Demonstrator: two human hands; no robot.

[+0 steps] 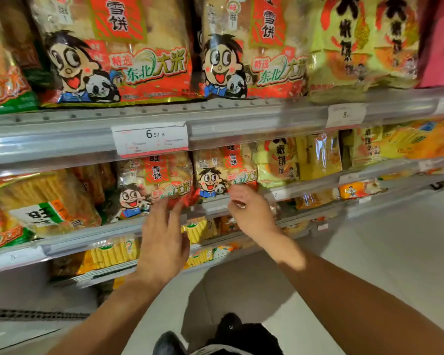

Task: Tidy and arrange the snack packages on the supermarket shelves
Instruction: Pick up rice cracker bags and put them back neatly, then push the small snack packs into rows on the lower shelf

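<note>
Two red-and-clear rice cracker bags with a cartoon face stand side by side on the second shelf, the left bag (154, 185) and the right bag (223, 170). My left hand (164, 237) reaches up with straight fingers, whose tips touch the lower edge of the left bag. My right hand (251, 211) is at the bottom corner of the right bag with its fingers curled; motion blur hides whether they pinch the bag.
Bigger bags of the same cracker (118, 49) fill the top shelf above a 6.50 price tag (150, 138). Yellow-green cracker bags (280, 162) stand to the right, orange-and-green ones (41, 201) to the left. Lower shelves hold yellow packs (113, 252). The grey floor (382, 252) lies below.
</note>
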